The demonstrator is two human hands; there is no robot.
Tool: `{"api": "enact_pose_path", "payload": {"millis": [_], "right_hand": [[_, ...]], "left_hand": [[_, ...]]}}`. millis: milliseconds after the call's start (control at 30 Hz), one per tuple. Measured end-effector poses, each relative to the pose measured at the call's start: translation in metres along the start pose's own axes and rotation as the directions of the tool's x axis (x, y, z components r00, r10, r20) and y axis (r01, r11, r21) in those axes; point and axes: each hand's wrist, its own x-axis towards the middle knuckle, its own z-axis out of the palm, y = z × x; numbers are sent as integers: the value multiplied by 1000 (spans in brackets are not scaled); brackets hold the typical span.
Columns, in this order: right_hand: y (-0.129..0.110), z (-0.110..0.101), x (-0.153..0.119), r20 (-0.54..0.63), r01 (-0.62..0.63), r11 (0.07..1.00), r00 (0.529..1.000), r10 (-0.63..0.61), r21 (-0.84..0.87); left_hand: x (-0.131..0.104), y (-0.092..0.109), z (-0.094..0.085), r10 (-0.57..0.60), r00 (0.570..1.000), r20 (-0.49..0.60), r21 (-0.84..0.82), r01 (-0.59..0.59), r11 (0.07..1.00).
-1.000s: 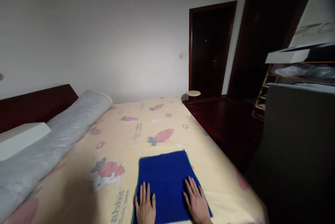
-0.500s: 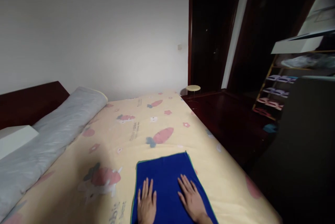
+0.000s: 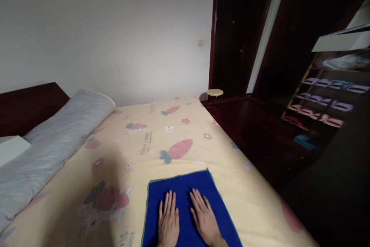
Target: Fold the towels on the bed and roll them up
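Note:
A blue cloth [image 3: 185,189] with a green edge lies spread on the bed's cream sheet [image 3: 150,162], which has carrot and flower prints. Its near end runs out of the bottom of the view. On its left half my left hand [image 3: 169,218] lies flat, palm down, fingers pointing away from me. My right hand [image 3: 204,216] rests flat on the right half, fingers extended and tilted a little to the left. A strip of blue cloth shows between the hands. Neither hand grips anything.
A grey pillow [image 3: 66,131] and a white box-like object [image 3: 13,148] lie by the dark headboard [image 3: 31,104] at left. Beyond the bed's right side are a round stool [image 3: 214,92], a dark door [image 3: 239,39] and a rack of slippers [image 3: 326,83].
Both hands have slid closer together on the cloth, the left one to the right and the right one slightly to the left. The camera view has shifted a little.

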Motion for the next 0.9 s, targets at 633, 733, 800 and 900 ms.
{"api": "enact_pose_path", "payload": {"millis": [633, 733, 800, 900], "right_hand": [[110, -17, 55, -26, -157, 974, 988, 155, -165], [107, -15, 55, -18, -163, 971, 987, 162, -177], [107, -14, 55, -26, -185, 964, 983, 183, -189], [108, -12, 54, -44, -233, 949, 973, 228, -212]], "left_hand": [[59, -79, -7, -307, 943, 130, 120, 292, 949], [61, -76, -10, -314, 937, 154, 128, 296, 947], [62, -76, -10, -315, 936, 157, 131, 296, 946], [59, -81, -8, -325, 935, 145, 132, 307, 943]]}}
